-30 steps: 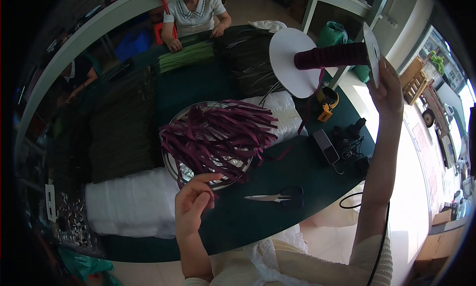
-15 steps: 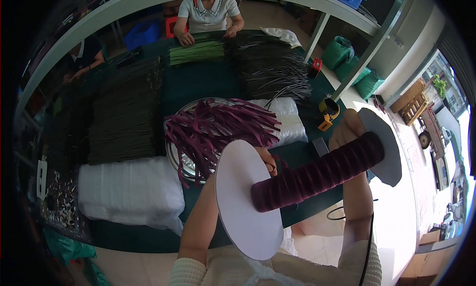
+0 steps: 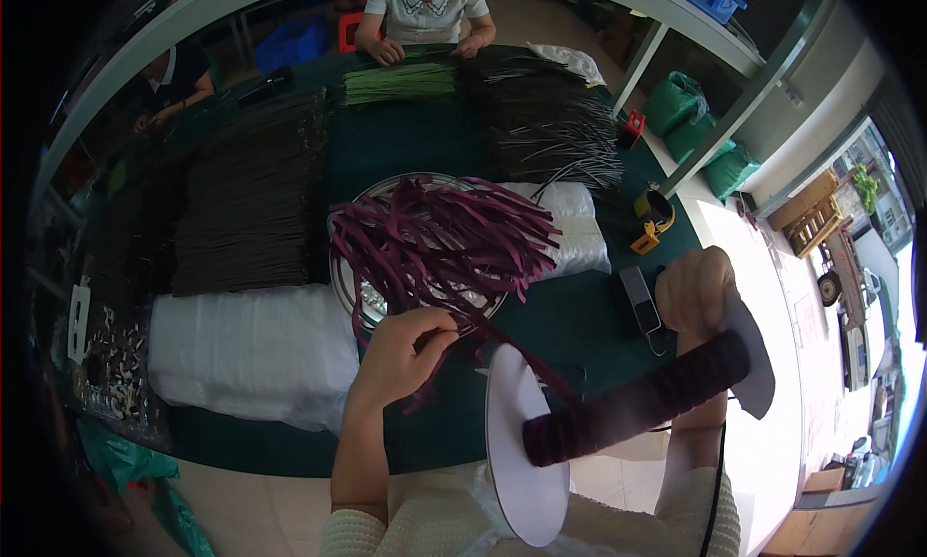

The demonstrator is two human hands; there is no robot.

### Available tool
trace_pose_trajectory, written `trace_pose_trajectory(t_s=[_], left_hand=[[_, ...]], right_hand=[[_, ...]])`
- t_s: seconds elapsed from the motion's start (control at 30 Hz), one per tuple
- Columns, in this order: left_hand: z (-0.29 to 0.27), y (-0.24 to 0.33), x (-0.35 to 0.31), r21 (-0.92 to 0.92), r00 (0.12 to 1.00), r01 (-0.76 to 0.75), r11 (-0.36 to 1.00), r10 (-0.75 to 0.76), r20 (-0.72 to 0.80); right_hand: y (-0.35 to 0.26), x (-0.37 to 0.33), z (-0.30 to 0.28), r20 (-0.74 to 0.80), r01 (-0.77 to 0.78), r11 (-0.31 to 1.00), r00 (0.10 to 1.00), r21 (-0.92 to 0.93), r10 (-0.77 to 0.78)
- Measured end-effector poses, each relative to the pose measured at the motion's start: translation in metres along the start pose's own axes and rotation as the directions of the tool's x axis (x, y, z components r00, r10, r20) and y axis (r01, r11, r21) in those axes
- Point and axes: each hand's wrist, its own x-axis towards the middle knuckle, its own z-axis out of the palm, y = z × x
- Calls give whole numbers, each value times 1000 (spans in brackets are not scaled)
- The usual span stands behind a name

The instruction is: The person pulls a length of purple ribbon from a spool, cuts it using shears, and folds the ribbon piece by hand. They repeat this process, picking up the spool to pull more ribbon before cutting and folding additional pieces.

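A spool of dark purple velvet ribbon [image 3: 642, 400] with pale round end discs tilts over the table's near edge. My right hand [image 3: 697, 292] is closed around the spool's far right end, beside its disc [image 3: 755, 359]. A loose length of ribbon [image 3: 521, 349] runs from the spool up to my left hand [image 3: 406, 356], which is closed in a pinch on it. Just beyond my left hand, cut purple ribbon strips [image 3: 439, 234] lie heaped on a round metal tray [image 3: 340, 285]. Behind the near disc [image 3: 517, 451], a dark loop shows, mostly hidden.
Plastic-wrapped white packs [image 3: 251, 354] flank the tray. Dark stem bundles [image 3: 251, 200] and green stems [image 3: 399, 84] lie farther back. A yellow-black tape roll [image 3: 653, 219] and a small black device [image 3: 637, 301] stand at right. Across the table sits a person in white [image 3: 425, 12]; another is at far left.
My left hand has come out from behind the spool, moving left with the ribbon drawn out. The spool has moved lower and slightly right. My right hand still grips its end.
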Motion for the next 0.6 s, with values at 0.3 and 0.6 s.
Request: trace_pose_trajectory(t_s=[0.3,0.6], left_hand=[[-57,21,-6,-897,738,-168,409,655,161],[-47,17,-29,235,888,332,914,-218,-404]], right_hand=[[-26,26,27,-573,-569,369,812,-735,110],[-5,1,-14,118,-241,960,959,-139,258]])
